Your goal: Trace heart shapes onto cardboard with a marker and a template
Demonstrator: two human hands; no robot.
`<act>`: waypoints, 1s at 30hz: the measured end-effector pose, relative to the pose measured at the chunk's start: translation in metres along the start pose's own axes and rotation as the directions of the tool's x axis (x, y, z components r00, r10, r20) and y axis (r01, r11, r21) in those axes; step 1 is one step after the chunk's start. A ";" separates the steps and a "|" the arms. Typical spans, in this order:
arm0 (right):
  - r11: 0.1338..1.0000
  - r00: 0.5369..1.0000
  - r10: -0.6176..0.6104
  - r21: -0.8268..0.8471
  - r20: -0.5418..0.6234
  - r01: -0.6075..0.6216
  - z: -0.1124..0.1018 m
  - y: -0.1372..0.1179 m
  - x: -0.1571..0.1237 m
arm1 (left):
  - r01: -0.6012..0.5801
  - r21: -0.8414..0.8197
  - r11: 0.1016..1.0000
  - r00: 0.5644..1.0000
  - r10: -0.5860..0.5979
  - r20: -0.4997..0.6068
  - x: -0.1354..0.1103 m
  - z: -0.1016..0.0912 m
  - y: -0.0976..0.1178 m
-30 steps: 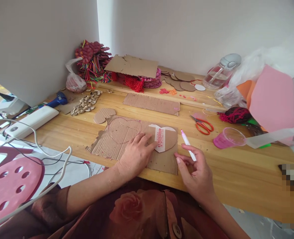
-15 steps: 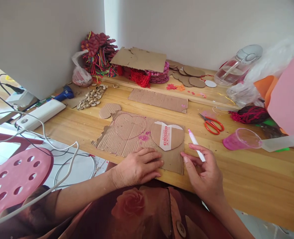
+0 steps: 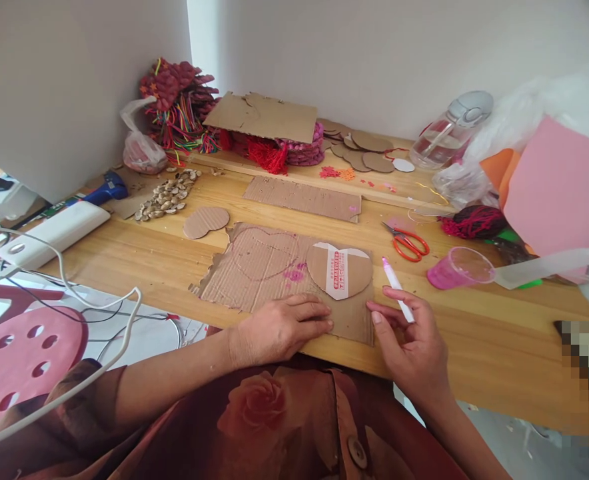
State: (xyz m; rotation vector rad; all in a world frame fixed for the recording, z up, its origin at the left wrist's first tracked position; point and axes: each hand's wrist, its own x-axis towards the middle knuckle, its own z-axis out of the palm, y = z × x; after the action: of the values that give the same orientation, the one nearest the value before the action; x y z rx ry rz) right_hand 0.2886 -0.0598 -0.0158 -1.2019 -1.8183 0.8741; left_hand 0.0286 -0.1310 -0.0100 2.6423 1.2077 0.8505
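Note:
My left hand (image 3: 292, 327) lies palm down on the near edge of a torn cardboard sheet (image 3: 219, 283), fingers stretched out. A heart outline is drawn on the sheet's left half, with pink scribbles beside it. On its right half rests a cut cardboard heart (image 3: 317, 270) with a strip of red-printed white tape. Between the fingers of my right hand (image 3: 414, 340) is a white marker pen (image 3: 397, 293), its pink tip pointing up and away from me, off the sheet. That hand's fingertips are at the sheet's right edge.
Orange-handled scissors (image 3: 409, 247) and a pink-stained cup (image 3: 459, 270) stand to the right. Another cardboard heart (image 3: 205, 222), shells (image 3: 167, 197) and a white power bank (image 3: 54, 233) lie left. A cardboard strip (image 3: 302, 200) lies behind the sheet. Cables hang at the left edge.
The camera view has turned slightly right, so the background sits further left. Both hands, the marker pen and the cardboard keep nearly the same arrangement.

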 end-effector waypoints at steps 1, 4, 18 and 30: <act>1.000 1.000 0.000 0.002 0.004 0.000 0.000 0.001 0.000 | -0.013 -0.005 1.000 0.999 0.013 -0.041 0.000 -0.002 0.001; 1.000 1.000 -0.004 0.018 0.007 0.003 0.000 0.004 0.002 | 0.034 0.002 0.999 0.983 -0.033 -0.181 0.003 -0.015 -0.002; 0.987 0.992 -0.058 0.142 -0.112 0.073 0.003 -0.002 0.002 | 0.131 0.067 0.989 0.985 -0.138 0.101 0.047 -0.047 -0.031; 0.984 0.985 -0.169 -0.051 0.041 0.171 0.003 -0.014 -0.003 | 0.079 -0.069 0.994 0.974 -0.062 0.216 -0.006 -0.023 -0.005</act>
State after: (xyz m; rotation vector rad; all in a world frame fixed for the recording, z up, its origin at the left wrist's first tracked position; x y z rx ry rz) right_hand 0.2806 -0.0676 -0.0062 -1.0515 -1.9533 0.7577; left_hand 0.0098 -0.1354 0.0052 2.5349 1.1800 0.5718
